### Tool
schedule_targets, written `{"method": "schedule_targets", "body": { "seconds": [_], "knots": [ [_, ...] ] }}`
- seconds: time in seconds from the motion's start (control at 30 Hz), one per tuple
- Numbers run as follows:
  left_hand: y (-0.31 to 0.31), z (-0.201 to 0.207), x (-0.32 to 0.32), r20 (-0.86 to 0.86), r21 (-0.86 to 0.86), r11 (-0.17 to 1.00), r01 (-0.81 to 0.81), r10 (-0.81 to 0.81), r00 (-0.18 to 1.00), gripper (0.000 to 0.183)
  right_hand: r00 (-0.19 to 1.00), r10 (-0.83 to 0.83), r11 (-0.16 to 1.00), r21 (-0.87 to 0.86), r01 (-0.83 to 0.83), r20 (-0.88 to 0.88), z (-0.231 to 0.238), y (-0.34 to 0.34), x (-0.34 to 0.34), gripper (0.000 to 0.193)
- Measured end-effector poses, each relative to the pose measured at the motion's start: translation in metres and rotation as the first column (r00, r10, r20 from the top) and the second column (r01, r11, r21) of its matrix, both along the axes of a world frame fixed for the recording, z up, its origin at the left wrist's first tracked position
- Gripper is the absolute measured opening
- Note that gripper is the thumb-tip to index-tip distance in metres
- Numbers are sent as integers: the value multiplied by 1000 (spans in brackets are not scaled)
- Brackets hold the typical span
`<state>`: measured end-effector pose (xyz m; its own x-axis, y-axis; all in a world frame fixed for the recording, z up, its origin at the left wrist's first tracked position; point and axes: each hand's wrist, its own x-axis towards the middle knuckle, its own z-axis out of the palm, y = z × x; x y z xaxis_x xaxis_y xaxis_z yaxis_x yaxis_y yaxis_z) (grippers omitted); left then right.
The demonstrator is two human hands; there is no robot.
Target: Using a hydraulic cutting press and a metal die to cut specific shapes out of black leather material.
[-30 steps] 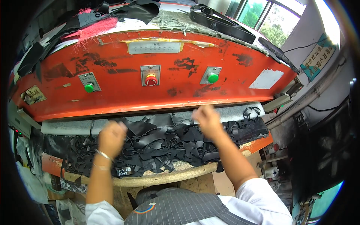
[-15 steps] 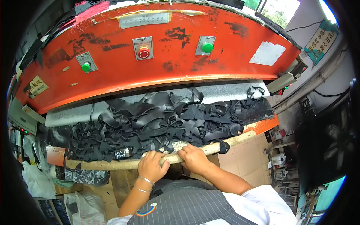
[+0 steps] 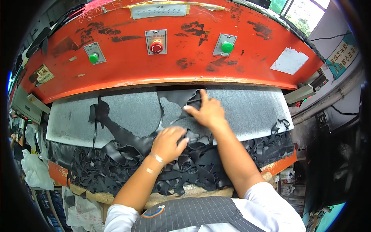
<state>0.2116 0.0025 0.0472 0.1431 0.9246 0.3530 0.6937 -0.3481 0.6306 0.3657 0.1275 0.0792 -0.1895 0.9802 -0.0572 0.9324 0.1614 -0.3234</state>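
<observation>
Head view: left lens of a side-by-side fisheye pair, worn by the person, facing forward and steeply down. Close range. Forearms (image 3: 240, 160) rise from lower edge; striped apron (image 3: 189, 212) bottom centre. Left hand (image 3: 169, 144), right hand (image 3: 208, 111) mid-frame. Red machine front (image 3: 127, 63) spans top, lower edge bowed. Window (image 3: 303, 17) upper right. Corners dark.

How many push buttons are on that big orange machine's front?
3: a left green button, a red button in the middle and a right green button. No others show there.
</observation>
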Motion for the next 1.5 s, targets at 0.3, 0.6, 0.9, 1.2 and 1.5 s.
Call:
{"method": "schedule_targets", "body": {
  "seconds": [0.3, 0.6, 0.9, 1.2, 1.5],
  "knots": [
    [21, -36, 6, -260, -101, 993, -58, 30, 965, 58, 755, 209, 962, -8, -272, -621, -12, 59, 56, 85],
    [77, -23, -48, 90, -149, 970, -195, 209, 974, 21, 584, 804, 594, 144, -791, -109, -19, 104, -17, 93],
    [105, -26, -60, -195, -330, 911, -246, 189, 962, 27, 823, 532, 841, 236, -486, -201, -65, 84, 26, 82],
    [101, -16, -67, -55, -215, 954, -210, 203, 978, 24, 776, 614, 763, 359, -537, -145, -47, 91, 23, 76],
    [96, -26, -125, 250, -103, 949, -298, 315, 916, 18, 755, 406, 914, 243, -327, -514, -12, 63, 44, 87]
  ]
}}
